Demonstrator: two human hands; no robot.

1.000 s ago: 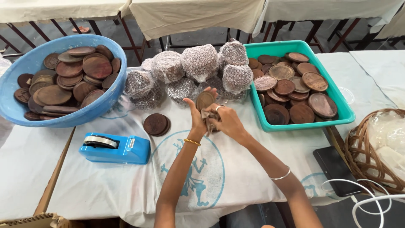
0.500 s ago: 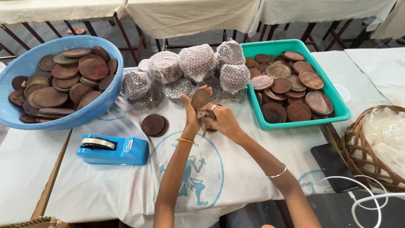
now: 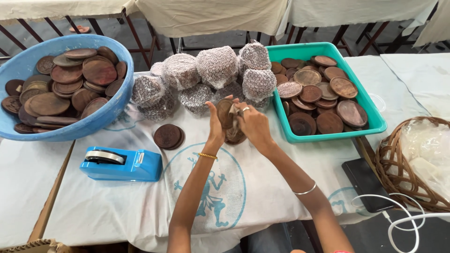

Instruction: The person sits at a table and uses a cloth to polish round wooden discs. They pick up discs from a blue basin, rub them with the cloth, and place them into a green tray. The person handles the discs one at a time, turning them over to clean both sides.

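Observation:
My left hand (image 3: 215,125) holds a round brown wooden disc (image 3: 224,112) upright above the table. My right hand (image 3: 252,122) presses against the same disc from the right, with a ring on one finger. Just below the hands lies a small stack of brown discs (image 3: 234,136), partly hidden. A separate pair of discs (image 3: 168,136) rests flat on the white printed cloth (image 3: 220,187) to the left.
A blue bowl (image 3: 101,119) of discs stands at the left, a teal tray (image 3: 372,119) of discs at the right. Several bubble-wrapped bundles (image 3: 216,65) sit behind. A blue tape dispenser (image 3: 123,164), a wicker basket (image 3: 398,164), a dark phone (image 3: 365,180) and white cable (image 3: 398,220) lie nearby.
Both hands stay together on the disc; the disc has tilted slightly and the view has shifted a little. Nothing else on the table has moved.

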